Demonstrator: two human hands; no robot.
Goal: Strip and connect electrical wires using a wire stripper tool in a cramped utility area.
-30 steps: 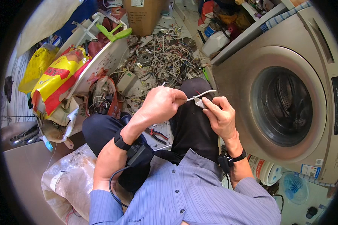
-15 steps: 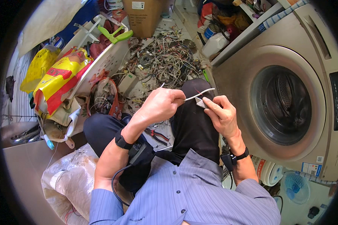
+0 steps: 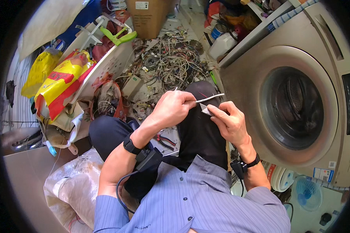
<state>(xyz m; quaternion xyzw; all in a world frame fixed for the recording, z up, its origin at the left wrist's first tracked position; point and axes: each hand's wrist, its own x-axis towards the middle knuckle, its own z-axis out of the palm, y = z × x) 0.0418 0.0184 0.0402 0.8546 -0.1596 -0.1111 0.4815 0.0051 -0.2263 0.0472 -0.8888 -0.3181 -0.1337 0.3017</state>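
Above my right knee, my left hand (image 3: 175,106) pinches a white cable (image 3: 214,96). The cable's free end sticks out to the right past the fingers, and a short white tip shows behind the knuckles. A thin red wire (image 3: 202,94) shows just above the cable. My right hand (image 3: 230,120) is closed on a small flat metal blade (image 3: 206,110) with a slanted edge, held between thumb and fingers. The blade lies just below the cable, with a narrow gap between them.
A tangle of wires (image 3: 179,62) covers the floor ahead. Red-handled pliers (image 3: 165,142) lie between my legs. A washing machine (image 3: 237,77) stands close on the right. At left are a white tub (image 3: 114,66) with a green clamp (image 3: 118,37) and a yellow-red bag (image 3: 62,79).
My left hand has shifted slightly right with the cable, whose free end sits a little lower. The blade has moved slightly left and down. My legs have shifted a little.
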